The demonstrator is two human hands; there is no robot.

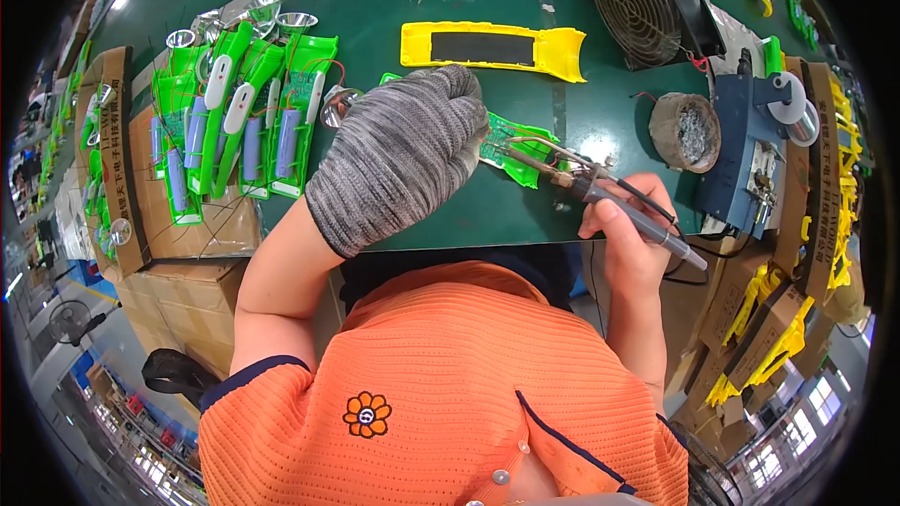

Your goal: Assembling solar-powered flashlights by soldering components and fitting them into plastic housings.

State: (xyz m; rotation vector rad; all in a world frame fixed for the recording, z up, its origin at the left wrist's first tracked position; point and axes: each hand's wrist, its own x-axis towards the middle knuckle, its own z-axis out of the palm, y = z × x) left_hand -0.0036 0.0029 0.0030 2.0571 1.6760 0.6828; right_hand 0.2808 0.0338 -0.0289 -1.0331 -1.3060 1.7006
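My left hand [401, 157], in a grey knitted glove, is closed over a green flashlight housing [521, 152] on the bench. It hides the middle of the housing; the fingertips cannot be seen. The right end sticks out past the glove, with part of a green circuit board in it. In my bare right hand [636, 234] is a soldering iron [647, 223], gripped by its dark handle. A thin metal guide tube runs along the iron. Its tip points left, at the board beside my gloved fingers. Beyond my left hand lies a yellow housing [548, 52] with a black panel.
Several green housings [217, 122] with batteries, wires and reflectors are stacked at left on cardboard [225, 225]. Right of the iron stand a round solder-waste pot [673, 131] and a blue soldering station [741, 145] with a wire spool. A black fan [647, 5] stands behind them.
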